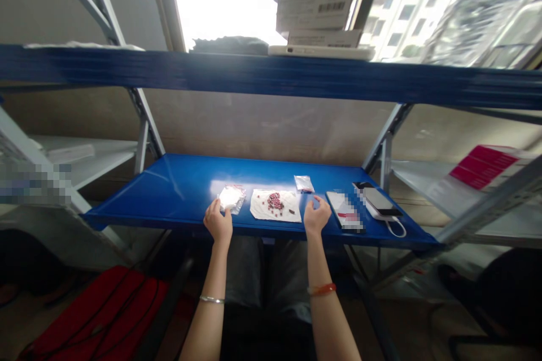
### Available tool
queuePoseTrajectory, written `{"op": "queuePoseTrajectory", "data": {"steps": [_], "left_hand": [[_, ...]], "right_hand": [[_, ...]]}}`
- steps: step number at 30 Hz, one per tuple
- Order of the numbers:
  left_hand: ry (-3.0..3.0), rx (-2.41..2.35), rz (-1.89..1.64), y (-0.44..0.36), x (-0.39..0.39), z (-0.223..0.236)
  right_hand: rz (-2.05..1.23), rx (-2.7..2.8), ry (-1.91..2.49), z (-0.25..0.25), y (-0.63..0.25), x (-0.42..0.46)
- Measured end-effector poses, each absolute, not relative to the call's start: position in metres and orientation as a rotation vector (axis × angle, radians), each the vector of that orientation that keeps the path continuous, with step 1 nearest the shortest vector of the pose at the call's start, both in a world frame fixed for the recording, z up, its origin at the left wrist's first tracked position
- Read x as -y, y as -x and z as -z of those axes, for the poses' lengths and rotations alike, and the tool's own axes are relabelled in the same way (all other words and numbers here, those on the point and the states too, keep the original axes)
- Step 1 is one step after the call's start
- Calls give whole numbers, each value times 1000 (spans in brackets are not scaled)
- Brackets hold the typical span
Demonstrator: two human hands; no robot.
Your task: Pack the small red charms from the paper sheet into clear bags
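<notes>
On the blue shelf, my left hand (pixel 218 223) holds the near left edge of a shiny stack of clear plastic bags (pixel 232 197), fingers and thumb bent around it. Between my hands lies a white cloth (pixel 260 211) bearing a cluster of small dark red beads (pixel 275 203), with several loose ones around it. My right hand (pixel 317 214) is just right of the cloth, its fingers curled in and closed. Whatever they may hold is too small to make out. Beyond that hand lies a small clear packet (pixel 304 183) with something reddish at its lower edge.
Right of my right hand lie a flat notepad-like item (pixel 344 208) with a red object (pixel 348 216) on it, and a phone (pixel 378 201) beside a white cable (pixel 398 229). An upper blue beam (pixel 254 72) crosses ahead, with white boxes (pixel 315 8) above. A red case (pixel 101 316) stands lower left.
</notes>
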State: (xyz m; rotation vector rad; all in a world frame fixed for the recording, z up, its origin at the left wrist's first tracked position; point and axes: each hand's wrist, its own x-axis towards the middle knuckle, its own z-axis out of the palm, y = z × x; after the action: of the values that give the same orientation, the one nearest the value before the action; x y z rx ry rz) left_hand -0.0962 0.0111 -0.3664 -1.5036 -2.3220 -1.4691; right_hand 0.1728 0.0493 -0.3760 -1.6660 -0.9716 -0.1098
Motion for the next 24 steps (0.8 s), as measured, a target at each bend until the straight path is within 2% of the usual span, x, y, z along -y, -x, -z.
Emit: {"op": "queuePoseTrajectory", "data": {"steps": [6,11,15,18,21,24], "left_hand": [[1499,2288,1592,100,-11,364],[1437,2058,1933,96,-4,344],[1551,2003,2340,76,8,315],[1879,1946,2687,55,21,295],[2349,1689,2849,39,32,283],[2511,1616,2990,33,39,279]], "right_hand": [[80,1011,1593,377,-162,-26],[-67,946,1527,365,-149,-6],[-442,1007,1333,334,-134,7],[-806,1089,1110,310,-122,19],[-1216,1098,947,298,-113,29],[-1461,1096,856,296,-111,36]]}}
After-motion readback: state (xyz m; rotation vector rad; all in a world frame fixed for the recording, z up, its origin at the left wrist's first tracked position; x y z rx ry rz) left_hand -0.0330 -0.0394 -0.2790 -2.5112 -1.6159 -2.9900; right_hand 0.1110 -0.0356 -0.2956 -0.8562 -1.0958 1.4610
